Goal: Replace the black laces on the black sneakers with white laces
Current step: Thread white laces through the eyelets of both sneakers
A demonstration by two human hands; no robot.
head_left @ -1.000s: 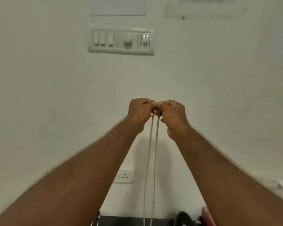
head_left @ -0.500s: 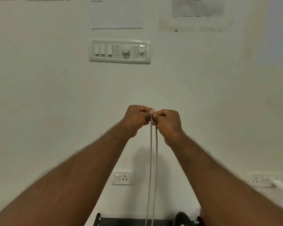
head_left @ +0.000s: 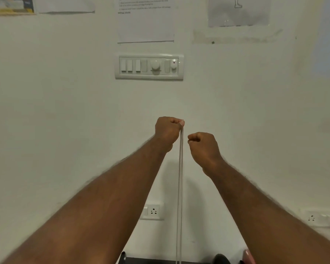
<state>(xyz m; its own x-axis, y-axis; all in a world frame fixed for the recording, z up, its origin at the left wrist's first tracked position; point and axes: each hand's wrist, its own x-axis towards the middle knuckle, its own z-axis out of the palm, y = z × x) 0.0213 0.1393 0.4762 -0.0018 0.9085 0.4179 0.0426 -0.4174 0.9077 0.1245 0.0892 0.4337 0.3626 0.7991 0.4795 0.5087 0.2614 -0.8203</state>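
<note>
Both my arms reach out toward a white wall. My left hand (head_left: 168,131) pinches the two ends of a white lace (head_left: 180,187) held up high; its two strands hang straight down together and run out of the bottom of the frame. My right hand (head_left: 203,147) sits just right of the strands and a little lower, fingers curled, holding nothing, apart from the lace. The sneakers are mostly hidden below the frame; only a black rounded shape (head_left: 220,259) shows at the bottom edge.
A white switch panel (head_left: 149,66) is on the wall above my hands, with papers (head_left: 145,20) taped higher up. A wall socket (head_left: 153,211) sits low between my arms, another socket (head_left: 312,219) at the right. A dark surface edge (head_left: 151,261) and a pink object (head_left: 249,256) lie at the bottom.
My right hand has let go of the lace and drawn away to the right and down. My left hand now holds both ends alone. The camera has tilted up slightly.
</note>
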